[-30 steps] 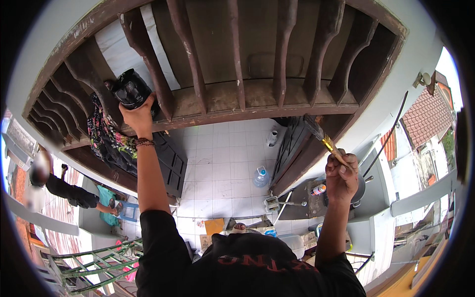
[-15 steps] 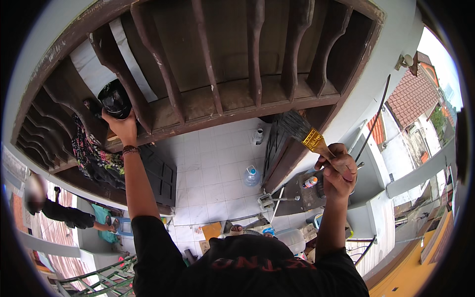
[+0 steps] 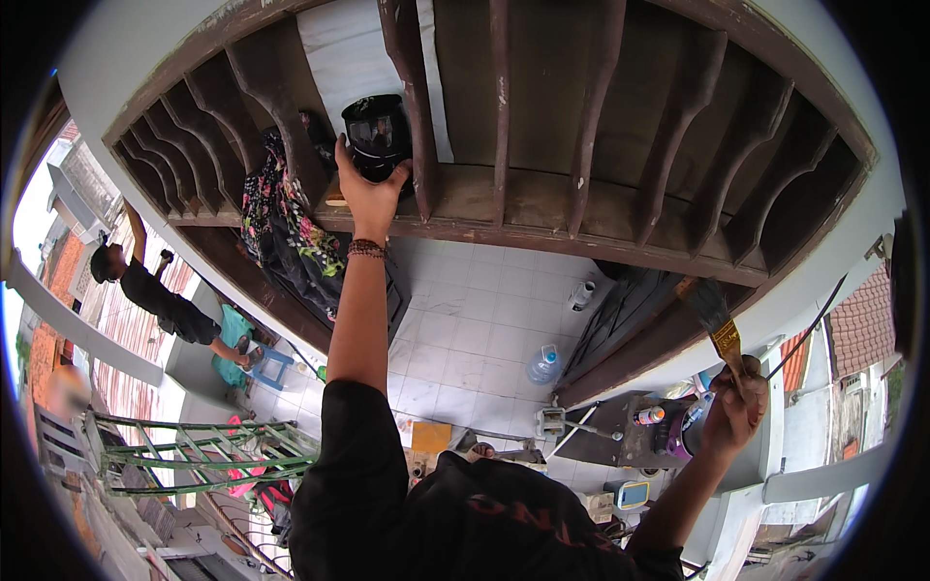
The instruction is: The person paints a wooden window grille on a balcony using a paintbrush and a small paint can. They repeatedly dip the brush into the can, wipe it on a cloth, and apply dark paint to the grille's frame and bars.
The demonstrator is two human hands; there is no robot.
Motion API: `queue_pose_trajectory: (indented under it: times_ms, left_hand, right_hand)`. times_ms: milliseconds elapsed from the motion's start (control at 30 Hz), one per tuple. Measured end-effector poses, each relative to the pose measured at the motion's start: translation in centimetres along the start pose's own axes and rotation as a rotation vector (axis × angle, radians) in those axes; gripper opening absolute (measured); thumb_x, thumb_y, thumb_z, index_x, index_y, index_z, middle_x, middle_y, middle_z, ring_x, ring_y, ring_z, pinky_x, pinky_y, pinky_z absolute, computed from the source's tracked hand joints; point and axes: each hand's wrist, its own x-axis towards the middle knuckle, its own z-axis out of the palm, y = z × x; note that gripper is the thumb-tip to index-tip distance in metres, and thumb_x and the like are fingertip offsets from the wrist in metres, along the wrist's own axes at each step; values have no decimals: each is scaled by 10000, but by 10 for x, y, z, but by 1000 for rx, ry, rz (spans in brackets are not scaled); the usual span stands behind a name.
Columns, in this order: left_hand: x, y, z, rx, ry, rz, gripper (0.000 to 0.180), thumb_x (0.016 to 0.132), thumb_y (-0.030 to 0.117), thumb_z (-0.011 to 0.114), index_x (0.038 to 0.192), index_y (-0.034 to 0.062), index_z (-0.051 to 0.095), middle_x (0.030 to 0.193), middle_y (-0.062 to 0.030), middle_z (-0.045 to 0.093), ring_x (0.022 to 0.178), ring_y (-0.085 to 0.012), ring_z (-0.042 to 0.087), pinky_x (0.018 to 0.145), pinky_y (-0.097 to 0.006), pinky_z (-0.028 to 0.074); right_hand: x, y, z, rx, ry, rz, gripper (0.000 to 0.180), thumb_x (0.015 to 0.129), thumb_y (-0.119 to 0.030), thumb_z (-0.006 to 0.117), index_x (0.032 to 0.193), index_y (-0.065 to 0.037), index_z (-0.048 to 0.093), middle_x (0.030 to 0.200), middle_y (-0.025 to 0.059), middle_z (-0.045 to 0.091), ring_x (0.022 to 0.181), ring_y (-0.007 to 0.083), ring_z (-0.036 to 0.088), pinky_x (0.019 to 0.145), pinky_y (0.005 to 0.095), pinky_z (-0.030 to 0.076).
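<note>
Brown wooden railing (image 3: 542,208) bears black can (image 3: 378,136); white tiled floor (image 3: 475,329) below

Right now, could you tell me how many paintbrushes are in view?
1. A single paintbrush with a yellow ferrule is held up in the right hand, beside the brown wooden eave. Others may be hidden in the clutter on the bench below.

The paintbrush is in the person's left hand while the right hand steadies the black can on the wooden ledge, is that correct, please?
Not quite: the hands are swapped. In the head view the right hand holds the paintbrush, its bristles pointing up toward the brown wooden brackets, while the left hand grips the black can resting on the wooden ledge.
</note>
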Motion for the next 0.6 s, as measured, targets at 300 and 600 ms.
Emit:
queue_pose_trajectory:
  times_ms: [300,600]
  left_hand:
    - [-54,103,52,113,-8,529,627,815,176,750,1305,-51,431,1268,-210,520,1144,-313,532,1003,-399,411]
    - [-2,194,205,-88,-179,-40,626,771,246,801,1213,-89,511,1033,-238,666,981,-381,653,873,-372,504]
  right_hand:
    - [-6,4,-15,48,52,-27,288,752,-59,697,1036,-37,656,1024,159,561,861,246,616,663,301,533]
    - [-21,-22,-48,59,285,-113,239,748,-6,711,983,-7,661,1046,166,566,828,255,654,694,328,578]
